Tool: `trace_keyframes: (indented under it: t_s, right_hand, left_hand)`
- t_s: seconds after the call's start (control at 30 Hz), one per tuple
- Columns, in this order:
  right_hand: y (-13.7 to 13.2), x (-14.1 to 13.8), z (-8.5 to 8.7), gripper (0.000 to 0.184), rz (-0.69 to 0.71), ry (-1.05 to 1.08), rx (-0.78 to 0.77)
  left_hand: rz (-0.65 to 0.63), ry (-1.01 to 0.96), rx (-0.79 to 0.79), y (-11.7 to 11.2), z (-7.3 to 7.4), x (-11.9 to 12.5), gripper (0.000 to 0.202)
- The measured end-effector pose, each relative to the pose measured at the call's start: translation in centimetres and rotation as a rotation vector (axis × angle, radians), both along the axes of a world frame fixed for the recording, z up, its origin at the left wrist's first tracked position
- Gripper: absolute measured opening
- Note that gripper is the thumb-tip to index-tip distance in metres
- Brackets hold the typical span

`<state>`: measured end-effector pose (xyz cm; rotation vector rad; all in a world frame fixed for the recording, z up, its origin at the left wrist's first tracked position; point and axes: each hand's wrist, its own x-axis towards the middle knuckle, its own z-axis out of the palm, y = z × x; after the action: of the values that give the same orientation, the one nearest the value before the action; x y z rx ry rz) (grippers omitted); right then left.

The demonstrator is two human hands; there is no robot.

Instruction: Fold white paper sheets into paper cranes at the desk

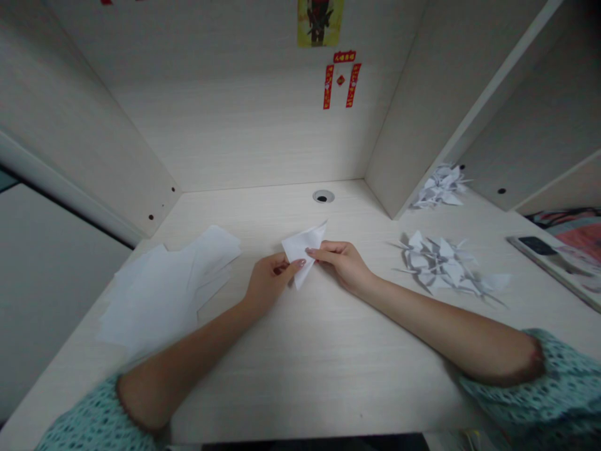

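A small folded piece of white paper (303,247) is held just above the pale wooden desk (305,357) near its middle. My left hand (268,280) pinches the paper's lower left edge with thumb and fingers closed on it. From the right, my right hand (342,260) grips the same piece, its fingers curled over the fold. The two hands nearly touch each other.
A loose stack of white sheets (164,291) lies on the left of the desk. Several folded paper cranes (444,263) lie to the right, and another heap of cranes (440,186) sits in a side shelf. A phone (538,245) rests at far right. A cable hole (323,196) is at the back.
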<state>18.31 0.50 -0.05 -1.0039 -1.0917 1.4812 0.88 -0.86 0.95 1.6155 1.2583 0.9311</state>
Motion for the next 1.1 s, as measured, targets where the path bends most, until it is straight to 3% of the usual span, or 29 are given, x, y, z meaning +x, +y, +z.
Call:
trace_keyframes:
  t_s: [0.3, 0.7, 0.77, 0.87, 0.97, 1.1]
  right_hand:
    - [0.0, -0.1, 1.1, 0.028, 0.007, 0.097, -0.116]
    - [0.4, 0.1, 0.8, 0.029, 0.061, 0.105, -0.124]
    - [0.9, 0.5, 0.6, 0.028, 0.024, 0.136, -0.154]
    - [2.3, 1.7, 0.4, 0.024, -0.168, 0.214, -0.226]
    - [3.4, 2.8, 0.2, 0.021, -0.334, 0.209, -0.171]
    - [3.1, 2.8, 0.2, 0.037, -0.302, 0.225, -0.096]
  left_hand:
    - [0.029, 0.009, 0.006, 0.1, 0.0, 0.0, 0.032]
    - [-0.009, 0.055, -0.006, 0.2, 0.0, -0.1, 0.033]
    - [-0.001, 0.095, 0.005, 0.1, 0.0, -0.2, 0.033]
    - [0.007, 0.197, 0.057, -0.3, -0.2, -0.3, 0.034]
    - [-0.030, 0.266, 0.069, -0.7, -0.4, -0.3, 0.035]
    - [0.013, 0.161, 0.002, -0.7, -0.6, -0.3, 0.037]
